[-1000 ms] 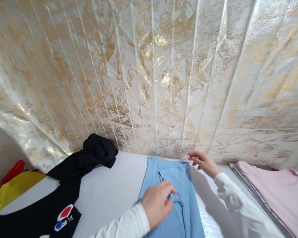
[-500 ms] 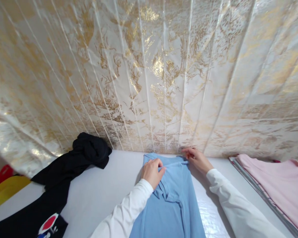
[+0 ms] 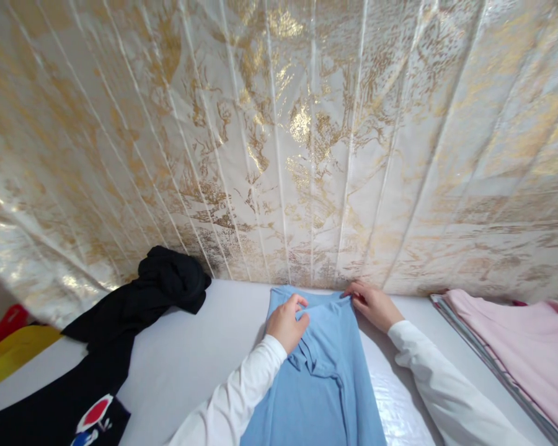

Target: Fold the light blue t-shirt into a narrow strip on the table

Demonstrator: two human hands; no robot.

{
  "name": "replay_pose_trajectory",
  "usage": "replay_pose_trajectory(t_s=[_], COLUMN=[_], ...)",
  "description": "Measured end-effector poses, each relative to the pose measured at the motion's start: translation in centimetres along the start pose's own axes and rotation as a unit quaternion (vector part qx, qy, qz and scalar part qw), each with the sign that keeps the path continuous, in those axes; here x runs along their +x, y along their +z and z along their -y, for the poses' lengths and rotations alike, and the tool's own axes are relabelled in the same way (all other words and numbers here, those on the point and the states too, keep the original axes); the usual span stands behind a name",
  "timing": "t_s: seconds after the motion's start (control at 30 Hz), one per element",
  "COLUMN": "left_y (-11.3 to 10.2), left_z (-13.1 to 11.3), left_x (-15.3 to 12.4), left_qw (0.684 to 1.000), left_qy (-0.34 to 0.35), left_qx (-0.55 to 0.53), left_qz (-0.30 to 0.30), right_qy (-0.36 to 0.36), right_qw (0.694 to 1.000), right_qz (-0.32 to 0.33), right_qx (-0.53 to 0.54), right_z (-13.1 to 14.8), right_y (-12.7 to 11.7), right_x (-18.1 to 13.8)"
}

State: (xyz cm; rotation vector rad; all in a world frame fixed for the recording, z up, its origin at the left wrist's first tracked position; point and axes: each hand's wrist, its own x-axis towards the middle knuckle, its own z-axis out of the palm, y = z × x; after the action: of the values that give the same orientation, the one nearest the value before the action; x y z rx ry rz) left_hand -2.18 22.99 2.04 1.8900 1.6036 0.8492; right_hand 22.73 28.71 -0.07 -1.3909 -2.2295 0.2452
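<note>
Gold-patterned sheet (image 3: 279, 155) behind white surface (image 3: 186, 365), head view. Blue garment (image 3: 307, 402) lies mid-surface. Right hand (image 3: 372, 303): grip pinched on its far right corner, apparently tensioning the edge. Left hand (image 3: 286, 325): on its upper part, perhaps steadying; cannot tell whether grip holds cloth. Black garment (image 3: 111, 331), pink garment (image 3: 521, 347) flank it, apart.

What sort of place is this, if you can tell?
Perhaps a room at home or a small workroom where clothes are laid out; I can't tell which. A blue garment lies on a white surface, with a pink garment off to one side and a gold-patterned sheet behind.
</note>
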Motion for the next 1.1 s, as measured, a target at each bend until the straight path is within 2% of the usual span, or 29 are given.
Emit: replay_pose_trajectory(t_s=[0.23, 0.43, 0.7, 0.83, 0.93, 1.1], left_y=[0.1, 0.1, 0.2, 0.3, 0.3, 0.4], left_z=[0.3, 0.3, 0.4, 0.6, 0.7, 0.8], left_x=[0.5, 0.6, 0.4, 0.5, 0.5, 0.3], left_qw=[1.000, 0.999, 0.994, 0.992, 0.991, 0.991], left_qy=[0.010, 0.007, -0.002, -0.003, 0.006, 0.055], left_qx=[-0.001, 0.041, 0.112, 0.126, 0.130, 0.124], left_qz=[-0.017, -0.014, 0.003, 0.010, 0.012, 0.013], right_qy=[0.050, 0.090, 0.024, -0.008, -0.034, -0.078], right_qw=[0.997, 0.990, 0.995, 0.996, 0.996, 0.995], right_qz=[-0.021, -0.050, -0.066, -0.073, -0.075, -0.035], right_qx=[-0.059, -0.092, -0.067, -0.048, -0.032, -0.059], right_z=[0.1, 0.7, 1.3, 1.5, 3.1, 6.4], right_y=[0.2, 0.3, 1.0, 0.5, 0.7, 2.9], right_x=[0.4, -0.2, -0.2, 0.0, -0.6, -2.6])
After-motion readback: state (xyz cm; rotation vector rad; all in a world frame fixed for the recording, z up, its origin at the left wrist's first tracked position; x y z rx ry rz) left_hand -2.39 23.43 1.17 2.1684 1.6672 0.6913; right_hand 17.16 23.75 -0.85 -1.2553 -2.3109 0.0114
